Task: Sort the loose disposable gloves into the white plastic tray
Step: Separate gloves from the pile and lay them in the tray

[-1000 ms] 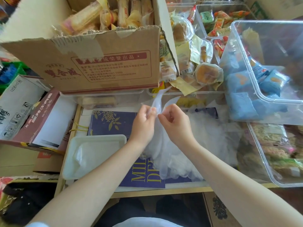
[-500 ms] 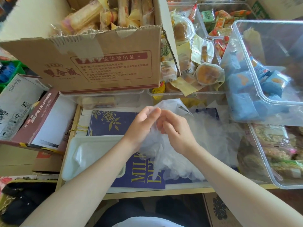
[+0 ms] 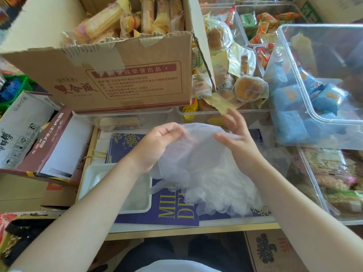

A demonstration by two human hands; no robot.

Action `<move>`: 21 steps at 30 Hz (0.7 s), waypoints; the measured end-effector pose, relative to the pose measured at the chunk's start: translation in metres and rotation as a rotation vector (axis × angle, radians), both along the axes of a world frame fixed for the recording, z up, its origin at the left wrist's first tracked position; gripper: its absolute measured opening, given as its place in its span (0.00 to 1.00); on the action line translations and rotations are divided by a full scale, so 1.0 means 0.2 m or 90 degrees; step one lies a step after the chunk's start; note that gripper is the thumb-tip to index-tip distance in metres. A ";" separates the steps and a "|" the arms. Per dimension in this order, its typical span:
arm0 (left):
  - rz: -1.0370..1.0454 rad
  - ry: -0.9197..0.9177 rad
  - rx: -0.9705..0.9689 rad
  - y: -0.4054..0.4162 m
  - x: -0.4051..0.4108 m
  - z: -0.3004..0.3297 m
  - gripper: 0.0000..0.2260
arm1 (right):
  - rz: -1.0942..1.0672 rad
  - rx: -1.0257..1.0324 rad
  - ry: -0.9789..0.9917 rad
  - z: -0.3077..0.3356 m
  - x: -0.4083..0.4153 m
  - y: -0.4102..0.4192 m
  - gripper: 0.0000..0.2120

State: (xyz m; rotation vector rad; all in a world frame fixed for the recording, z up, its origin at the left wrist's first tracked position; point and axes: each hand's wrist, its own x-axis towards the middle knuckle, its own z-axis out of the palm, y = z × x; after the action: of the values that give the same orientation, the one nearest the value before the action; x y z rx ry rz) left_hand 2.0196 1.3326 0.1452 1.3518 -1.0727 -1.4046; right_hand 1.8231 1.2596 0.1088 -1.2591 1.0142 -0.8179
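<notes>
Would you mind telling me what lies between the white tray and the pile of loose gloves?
In the head view, the left forearm crosses over a strip of the dark blue printed sheet between the white tray and the glove pile.

Bright, even daylight, soft faint shadows, glare on the clear bin (image 3: 322,75) walls — wide-angle bending at edges, slightly soft focus

Snack shop stockroom, torn cardboard box (image 3: 110,79) of wrapped cakes, clear bins (image 3: 322,122) of packets
</notes>
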 end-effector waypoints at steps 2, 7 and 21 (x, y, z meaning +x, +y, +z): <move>0.003 0.063 0.027 0.00 0.01 0.02 0.11 | 0.103 0.075 -0.080 0.01 -0.03 -0.03 0.24; 0.058 -0.041 0.051 -0.02 0.05 -0.01 0.14 | 0.170 0.116 -0.091 0.03 -0.02 -0.01 0.14; -0.100 -0.137 0.152 0.06 0.13 -0.11 0.08 | 0.034 0.118 0.079 0.06 0.00 0.00 0.16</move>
State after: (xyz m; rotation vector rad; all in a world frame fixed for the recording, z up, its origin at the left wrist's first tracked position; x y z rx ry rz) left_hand 2.0449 1.3443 0.1223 1.6490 -1.2022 -1.5677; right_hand 1.8238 1.2588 0.1209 -1.1837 1.1246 -0.5949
